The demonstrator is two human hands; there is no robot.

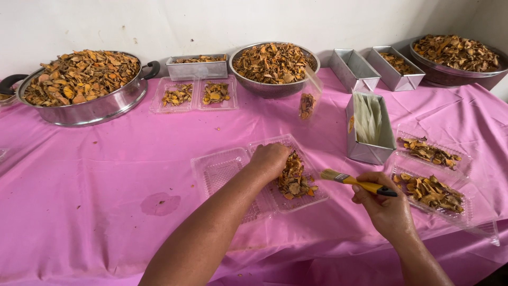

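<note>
Head cam is showing you pinching the yellow-handled brush (359,183) in your right hand (388,211), its long axis lying sideways, bristles pointing left at the clear hinged tray (222,168). Your left hand (271,159) is cupping dried orange slices (294,181) in there. Behind, a silver foil box (368,151) is holding clear bags; another tray's corner (489,233) is getting cut off.

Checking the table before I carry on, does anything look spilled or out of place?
Yes: a dark wet-looking stain marks the pink tablecloth left of the open clear tray, and a few stray orange crumbs lie loose near the far trays. Otherwise tidy.
</note>
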